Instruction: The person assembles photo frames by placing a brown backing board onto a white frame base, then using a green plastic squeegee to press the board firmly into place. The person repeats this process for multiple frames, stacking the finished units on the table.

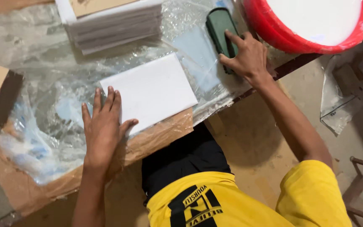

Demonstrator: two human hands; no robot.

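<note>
A white rectangular sheet (153, 90) lies on clear plastic film over the table. My left hand (102, 128) rests flat with fingers spread on the sheet's near left corner. My right hand (246, 54) grips a dark green oblong tool (219, 27) lying on the film to the right of the sheet, fingers wrapped over its near end. A pale blue sheet (196, 52) lies under the film between the white sheet and the tool.
A stack of white sheets (114, 27) sits at the back with a brown card on top. A big red tub (316, 25) stands at the back right. Crumpled plastic film (43, 84) covers the table. A clear bag (337, 105) lies on the floor, right.
</note>
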